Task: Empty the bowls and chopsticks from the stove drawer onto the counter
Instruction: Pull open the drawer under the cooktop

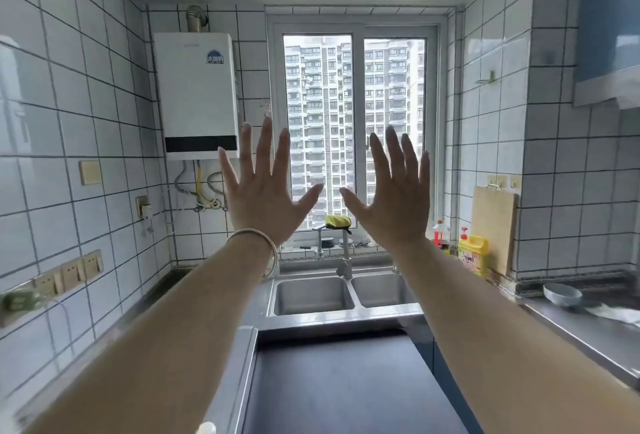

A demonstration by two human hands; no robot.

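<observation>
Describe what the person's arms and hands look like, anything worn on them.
Both forearms are bare, with no sleeves in view. The left hand has a thin, pale bangle around its wrist. The right hand wears nothing visible: no ring, watch or glove. The fingernails on both hands extend a little past the fingertips, and no coloured polish can be made out.
</observation>
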